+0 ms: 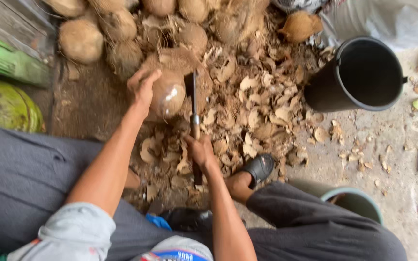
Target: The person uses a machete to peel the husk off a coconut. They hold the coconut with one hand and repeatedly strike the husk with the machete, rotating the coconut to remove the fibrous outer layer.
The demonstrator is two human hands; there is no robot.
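I see my left hand [143, 87] pressed on the left side of a brown coconut [168, 94], fingers spread wide over its shell to keep it steady on the ground. My right hand [200, 151] is closed around the handle of a long knife [194, 104], and the blade stands edge-up just beside the right side of the coconut, very near or touching it; I cannot tell which.

The coconut sits on a heap of husk chips [252, 111] that covers the middle of the ground. More unpeeled coconuts [81, 41] lie along the far edge. A black bucket [359, 72] stands at the far right, and the rim of a green bucket [354, 198] shows at the near right, beside my foot in a black sandal [258, 166].

I judge the step in hand is the shaving of the shell: a pale, cleaned patch already shows on the coconut, while brown fibre remains around it. The next cut, I think, needs a firm hold with the left hand, fingers well away from the blade, and a short, controlled stroke so the knife does not slip on the round surface.
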